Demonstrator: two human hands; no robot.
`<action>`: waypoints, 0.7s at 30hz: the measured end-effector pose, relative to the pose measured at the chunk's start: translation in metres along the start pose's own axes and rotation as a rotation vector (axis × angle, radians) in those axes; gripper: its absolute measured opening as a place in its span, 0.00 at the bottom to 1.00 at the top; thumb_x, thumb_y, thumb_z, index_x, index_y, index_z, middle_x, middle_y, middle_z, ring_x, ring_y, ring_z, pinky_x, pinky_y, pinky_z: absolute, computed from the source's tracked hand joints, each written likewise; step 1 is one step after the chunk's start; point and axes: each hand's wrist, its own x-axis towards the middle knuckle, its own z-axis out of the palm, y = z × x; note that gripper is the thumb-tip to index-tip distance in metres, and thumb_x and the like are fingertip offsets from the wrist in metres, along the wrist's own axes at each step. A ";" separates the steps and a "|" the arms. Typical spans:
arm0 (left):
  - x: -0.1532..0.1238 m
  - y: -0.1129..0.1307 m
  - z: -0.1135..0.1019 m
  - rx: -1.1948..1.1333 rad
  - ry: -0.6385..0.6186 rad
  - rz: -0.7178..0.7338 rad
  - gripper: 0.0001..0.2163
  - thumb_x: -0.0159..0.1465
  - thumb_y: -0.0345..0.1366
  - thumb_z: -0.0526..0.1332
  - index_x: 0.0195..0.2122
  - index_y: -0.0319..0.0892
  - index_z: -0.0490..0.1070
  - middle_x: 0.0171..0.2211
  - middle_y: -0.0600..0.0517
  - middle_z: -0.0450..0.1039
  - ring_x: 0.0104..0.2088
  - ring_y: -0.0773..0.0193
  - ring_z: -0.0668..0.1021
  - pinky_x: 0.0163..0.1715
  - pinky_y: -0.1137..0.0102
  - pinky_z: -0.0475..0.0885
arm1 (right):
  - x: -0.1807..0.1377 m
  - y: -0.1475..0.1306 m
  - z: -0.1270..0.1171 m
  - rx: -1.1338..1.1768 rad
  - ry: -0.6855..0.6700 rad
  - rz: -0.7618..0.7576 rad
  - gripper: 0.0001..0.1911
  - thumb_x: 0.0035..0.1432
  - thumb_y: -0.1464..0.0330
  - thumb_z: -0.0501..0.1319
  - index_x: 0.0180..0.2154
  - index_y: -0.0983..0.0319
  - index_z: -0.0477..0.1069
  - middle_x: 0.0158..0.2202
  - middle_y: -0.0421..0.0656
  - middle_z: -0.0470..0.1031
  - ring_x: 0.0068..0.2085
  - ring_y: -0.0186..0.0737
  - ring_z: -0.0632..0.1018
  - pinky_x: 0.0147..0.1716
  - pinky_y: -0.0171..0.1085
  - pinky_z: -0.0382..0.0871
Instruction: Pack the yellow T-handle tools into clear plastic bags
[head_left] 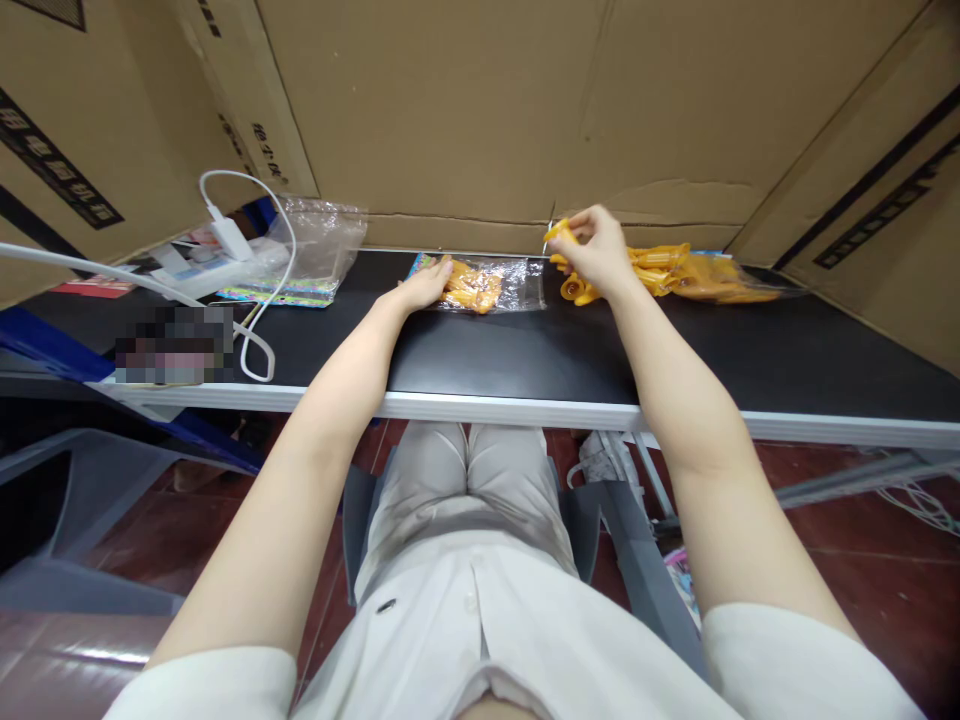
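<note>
My left hand (426, 283) rests on the near end of a small clear plastic bag (517, 283) lying on the black table (510, 350), its fingers closed on the bag's edge. Inside the bag are orange plastic pieces (472, 287). My right hand (595, 250) is raised just right of the bag and pinches one small orange piece (559, 232) between its fingertips. Right of that hand lies a pile of more orange plastic parts (690, 275) in clear wrapping.
At the back left lie a stack of clear bags (319, 240) with colourful printed cards (274, 292), a white charger (229, 238) and its cable (259, 340). Cardboard walls (480, 110) close in the table. A grey chair (622, 540) is below.
</note>
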 end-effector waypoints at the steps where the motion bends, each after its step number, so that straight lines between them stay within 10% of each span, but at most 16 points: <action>1: 0.000 0.000 0.000 0.001 0.000 -0.002 0.39 0.79 0.62 0.37 0.79 0.42 0.62 0.81 0.41 0.54 0.82 0.51 0.54 0.81 0.55 0.46 | -0.001 0.002 0.004 0.029 -0.015 0.004 0.34 0.59 0.49 0.75 0.60 0.61 0.83 0.49 0.54 0.84 0.50 0.59 0.85 0.53 0.51 0.79; 9: 0.002 -0.003 0.001 0.000 -0.001 0.001 0.38 0.81 0.59 0.37 0.80 0.39 0.60 0.81 0.42 0.54 0.83 0.53 0.52 0.81 0.58 0.44 | 0.008 0.018 0.029 0.149 -0.262 0.076 0.21 0.59 0.68 0.74 0.55 0.62 0.86 0.43 0.47 0.88 0.42 0.50 0.87 0.49 0.45 0.80; 16: 0.004 -0.005 0.002 -0.054 0.014 0.031 0.38 0.79 0.62 0.40 0.78 0.44 0.65 0.79 0.43 0.60 0.82 0.54 0.55 0.81 0.58 0.45 | 0.006 0.022 0.019 -0.140 -0.371 0.115 0.05 0.56 0.68 0.78 0.34 0.61 0.85 0.37 0.51 0.86 0.42 0.55 0.86 0.46 0.48 0.79; 21: 0.007 -0.008 0.003 -0.056 0.022 0.018 0.36 0.79 0.60 0.41 0.77 0.46 0.67 0.79 0.45 0.61 0.82 0.54 0.56 0.80 0.58 0.46 | 0.005 0.017 0.019 -0.173 -0.359 0.057 0.05 0.61 0.66 0.73 0.37 0.62 0.85 0.38 0.49 0.87 0.41 0.51 0.85 0.45 0.45 0.78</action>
